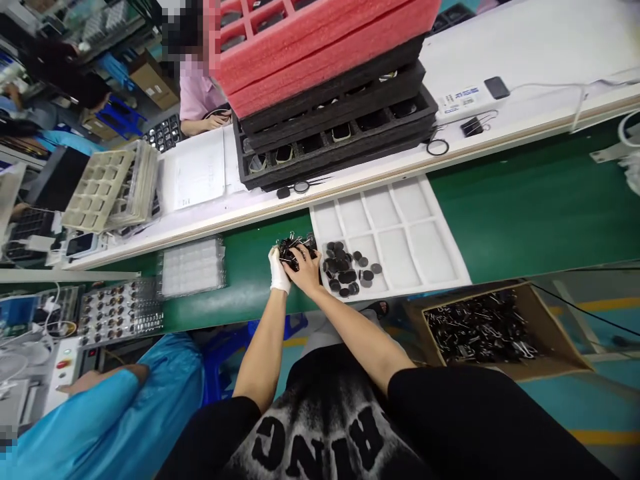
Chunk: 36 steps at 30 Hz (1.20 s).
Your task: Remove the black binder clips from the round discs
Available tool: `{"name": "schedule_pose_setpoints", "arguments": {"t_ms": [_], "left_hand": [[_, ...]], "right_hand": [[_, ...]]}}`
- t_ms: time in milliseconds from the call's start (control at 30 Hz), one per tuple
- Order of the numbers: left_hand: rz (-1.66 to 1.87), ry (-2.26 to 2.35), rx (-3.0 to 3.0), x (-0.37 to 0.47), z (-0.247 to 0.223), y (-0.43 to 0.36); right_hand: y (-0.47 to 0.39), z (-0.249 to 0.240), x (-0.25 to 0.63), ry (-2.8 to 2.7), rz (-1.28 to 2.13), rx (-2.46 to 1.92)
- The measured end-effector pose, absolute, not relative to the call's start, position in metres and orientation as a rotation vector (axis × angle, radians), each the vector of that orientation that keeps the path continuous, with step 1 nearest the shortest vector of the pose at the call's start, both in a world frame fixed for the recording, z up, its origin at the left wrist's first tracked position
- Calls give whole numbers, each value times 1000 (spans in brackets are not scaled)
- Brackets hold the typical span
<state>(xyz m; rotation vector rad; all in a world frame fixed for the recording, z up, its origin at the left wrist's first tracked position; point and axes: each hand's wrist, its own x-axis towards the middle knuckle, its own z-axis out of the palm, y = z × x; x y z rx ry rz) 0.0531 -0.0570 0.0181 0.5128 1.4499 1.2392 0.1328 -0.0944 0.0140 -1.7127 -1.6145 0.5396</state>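
A heap of black binder clips (293,247) with silver handles lies at the green bench's edge of the white tray. My left hand (279,269), in a white glove, is cupped round the heap's left side. Bare, my right hand (305,269) curls over the front and right of the same clips. Both hands touch the heap and nearly meet below it. Just right of them, several small black discs (343,267) lie in the near left compartments of the white foam tray (395,297).
Behind stands a stack of red foam (325,57) and black trays (340,150) on a white shelf. Clear plastic trays (193,267) lie left. A cardboard box (555,333) of binder clips sits low right. A person in blue (150,400) is at left.
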Motion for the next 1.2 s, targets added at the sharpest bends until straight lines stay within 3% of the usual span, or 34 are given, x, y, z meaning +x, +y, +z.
{"name": "schedule_pose_setpoints", "arguments": {"t_ms": [267, 667, 967, 1200], "left_hand": [[1274, 1534, 546, 63, -24, -61], [1040, 1559, 589, 56, -7, -45], [557, 1723, 794, 43, 28, -25], [53, 1817, 1131, 26, 50, 1]], "right_hand": [[-92, -27, 154, -1634, 597, -1646], [-84, -19, 176, -1765, 764, -1635], [-79, 4, 198, -1991, 998, -1698], [-83, 11, 211, -2103, 976, -1652]]}}
